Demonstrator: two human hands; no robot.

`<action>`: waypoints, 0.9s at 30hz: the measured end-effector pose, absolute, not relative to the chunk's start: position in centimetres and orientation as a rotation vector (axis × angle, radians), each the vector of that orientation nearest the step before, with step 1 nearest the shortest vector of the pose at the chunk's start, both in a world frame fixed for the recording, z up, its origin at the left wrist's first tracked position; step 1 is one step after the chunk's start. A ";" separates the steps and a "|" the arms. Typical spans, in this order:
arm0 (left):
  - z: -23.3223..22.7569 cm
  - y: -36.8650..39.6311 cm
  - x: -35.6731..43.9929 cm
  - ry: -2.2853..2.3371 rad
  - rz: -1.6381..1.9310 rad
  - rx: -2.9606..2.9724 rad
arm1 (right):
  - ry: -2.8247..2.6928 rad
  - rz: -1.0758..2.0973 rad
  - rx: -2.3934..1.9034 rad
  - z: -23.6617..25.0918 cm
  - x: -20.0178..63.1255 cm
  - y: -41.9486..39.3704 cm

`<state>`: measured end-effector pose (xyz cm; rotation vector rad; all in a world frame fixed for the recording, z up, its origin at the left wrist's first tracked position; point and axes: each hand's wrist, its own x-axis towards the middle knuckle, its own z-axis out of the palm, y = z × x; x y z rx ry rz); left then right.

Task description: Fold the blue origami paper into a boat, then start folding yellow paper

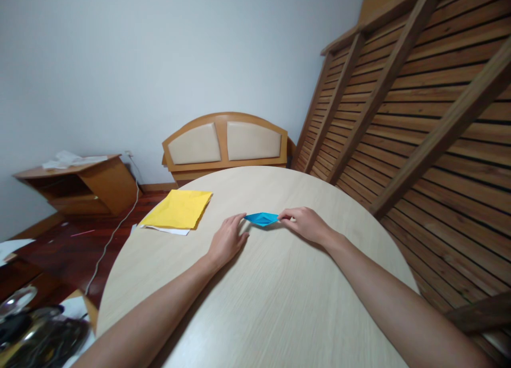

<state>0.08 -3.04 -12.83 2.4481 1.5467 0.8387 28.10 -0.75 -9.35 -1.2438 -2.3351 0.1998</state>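
A small blue folded paper (262, 218), pointed at both ends, sits at the middle of a round pale wooden table (263, 293). My left hand (227, 241) pinches its left tip with fingertips, palm resting on the table. Its right tip is pinched by my right hand (305, 225). Both forearms stretch across the tabletop toward the paper.
A stack of yellow paper (178, 209) with a white sheet under it lies near the table's far left edge. A padded wooden headboard (225, 143) leans on the wall behind. Slatted wooden frame (419, 107) stands at right. A low wooden stand (80, 184) and cable are left.
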 end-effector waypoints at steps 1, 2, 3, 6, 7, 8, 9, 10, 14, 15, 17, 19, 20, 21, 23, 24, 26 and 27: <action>-12.8 -3.0 0.1 1.550 0.833 2.460 | -2.309 0.178 -1.262 -9.3 28.3 -0.6; -12.8 -3.0 0.1 1.555 0.824 2.468 | -2.279 0.153 -1.283 -9.3 28.6 -0.5; -12.8 -3.0 0.1 1.558 0.814 2.474 | -2.243 0.126 -1.310 -9.2 28.9 -0.3; -12.9 -3.1 0.2 1.547 0.773 2.509 | -2.108 0.045 -1.416 -8.9 29.8 0.0; -12.9 -3.1 0.2 1.542 0.755 2.520 | -2.058 0.024 -1.458 -8.8 30.2 0.1; -13.0 -3.1 0.2 1.540 0.736 2.527 | -2.011 0.006 -1.500 -8.7 30.5 0.2; -13.1 -3.1 0.2 1.540 0.719 2.531 | -1.966 -0.015 -1.543 -8.6 30.9 0.3; -13.2 -3.0 0.1 1.540 0.705 2.533 | -1.931 -0.038 -1.583 -8.6 31.3 0.5; -13.5 -3.0 0.1 1.534 0.668 2.538 | -1.857 -0.142 -1.741 -9.0 32.5 1.2; -13.5 -3.0 0.1 1.534 0.659 2.539 | -1.854 -0.163 -1.783 -9.2 32.8 1.4; -13.5 -3.1 0.1 1.537 0.643 2.539 | -1.844 -0.193 -1.861 -9.6 33.1 1.7; -13.4 -3.1 0.1 1.540 0.631 2.543 | -1.837 -0.203 -1.931 -9.9 33.2 1.9; -13.4 -3.1 0.1 1.543 0.626 2.546 | -1.834 -0.206 -1.961 -10.0 33.2 1.9; -13.3 -3.1 0.1 1.546 0.620 2.549 | -1.831 -0.210 -1.986 -10.0 33.2 1.9; -13.3 -3.2 0.0 1.551 0.605 2.553 | -1.821 -0.219 -2.025 -10.0 33.1 1.9; -13.2 -3.2 0.0 1.552 0.599 2.554 | -1.812 -0.223 -2.040 -10.0 33.0 1.9; -13.2 -3.3 -0.1 1.548 0.596 2.555 | -1.792 -0.227 -2.069 -10.1 33.0 1.9; -13.2 -3.3 -0.2 1.545 0.599 2.556 | -1.782 -0.226 -2.084 -10.1 32.9 2.0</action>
